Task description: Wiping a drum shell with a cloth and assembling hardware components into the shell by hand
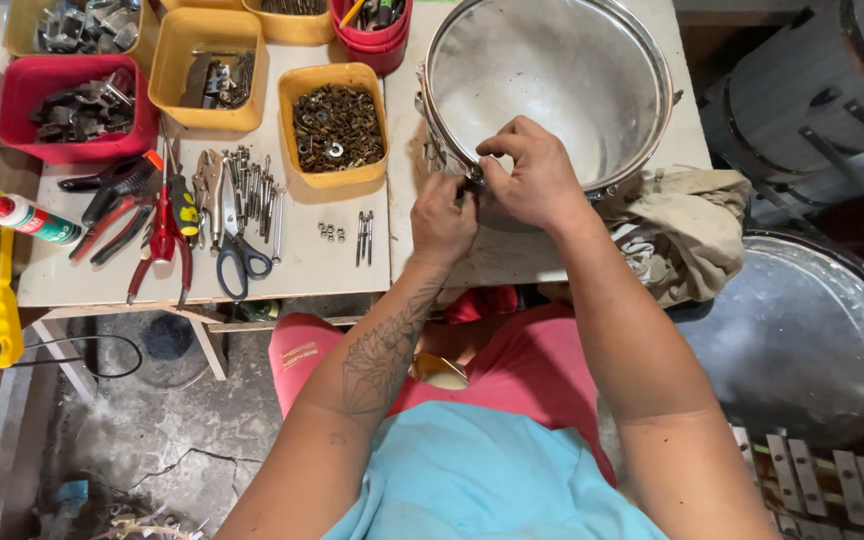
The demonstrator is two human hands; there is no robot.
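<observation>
The left hand [442, 215] and right hand [532, 175] both pinch a small fitting (too small to identify) on the near rim of the metal drum shell [552, 70], right of the yellow tub of washers [335, 125] on the desk [302, 265].

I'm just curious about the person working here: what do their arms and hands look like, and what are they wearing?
Both arms are bare to the shoulder, with no gloves, watch or rings that I can see. The left hand leads up to a forearm bearing a dark line-work tattoo. The right hand and its arm show no markings. The person wears a light blue top and red shorts.
</observation>
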